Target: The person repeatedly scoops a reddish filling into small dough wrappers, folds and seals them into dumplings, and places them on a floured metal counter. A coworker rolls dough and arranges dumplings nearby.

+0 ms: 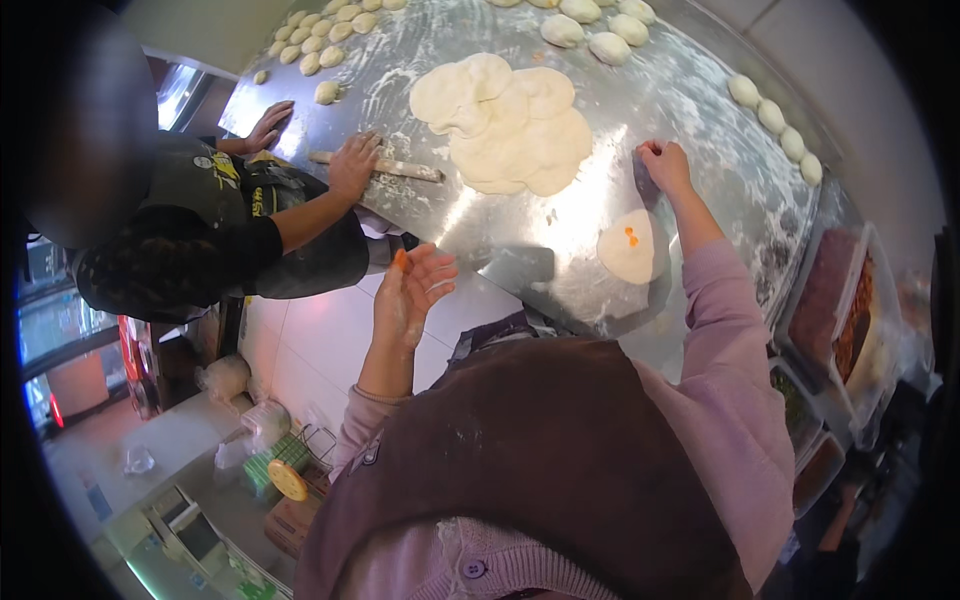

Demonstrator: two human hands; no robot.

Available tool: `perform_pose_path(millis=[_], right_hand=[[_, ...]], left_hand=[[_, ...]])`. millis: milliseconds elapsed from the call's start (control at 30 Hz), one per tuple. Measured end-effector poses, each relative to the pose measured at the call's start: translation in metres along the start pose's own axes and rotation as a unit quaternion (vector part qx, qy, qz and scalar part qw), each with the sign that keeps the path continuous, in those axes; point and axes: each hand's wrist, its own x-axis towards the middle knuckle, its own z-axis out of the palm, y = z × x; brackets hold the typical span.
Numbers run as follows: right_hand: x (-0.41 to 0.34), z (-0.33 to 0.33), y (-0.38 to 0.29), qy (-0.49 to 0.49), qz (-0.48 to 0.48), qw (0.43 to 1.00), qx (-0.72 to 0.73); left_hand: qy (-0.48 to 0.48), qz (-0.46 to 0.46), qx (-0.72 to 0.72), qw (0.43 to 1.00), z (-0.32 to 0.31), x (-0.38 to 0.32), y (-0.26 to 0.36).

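My left hand (417, 291) is raised off the table's near edge, palm up and fingers spread, with a small orange piece (400, 259) at its thumb. Over the steel table (517, 274), my right hand (664, 163) has its fingertips pinched together; whether anything is between them cannot be made out. Below the right hand lies a flat round of dough (624, 259) with small orange bits (631, 237) on it. Farther in, overlapping flat dough rounds (517, 135) form a floury pile.
At the left, a co-worker in a dark apron (300, 251) rests one hand on a wooden rolling pin (405, 169). Dough balls sit at the far left (327, 92), far side (609, 48) and right edge (771, 116). Plastic tubs of fillings (821, 289) stand at the right.
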Motion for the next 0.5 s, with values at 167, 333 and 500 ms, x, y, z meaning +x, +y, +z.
perform_pose_path(millis=[167, 333, 500], right_hand=[[-0.115, -0.014, 0.001, 0.045, -0.054, 0.968, -0.242], [-0.155, 0.002, 0.024, 0.063, 0.088, 0.983, -0.146], [-0.204, 0.006, 0.010, 0.095, -0.006, 0.995, 0.032]], left_hand=[[-0.048, -0.028, 0.044, 0.997, 0.015, 0.000, -0.006], [-0.145, -0.032, 0.056, 0.987, 0.023, -0.022, -0.012], [-0.182, -0.080, 0.091, 0.976, 0.014, -0.025, -0.061]])
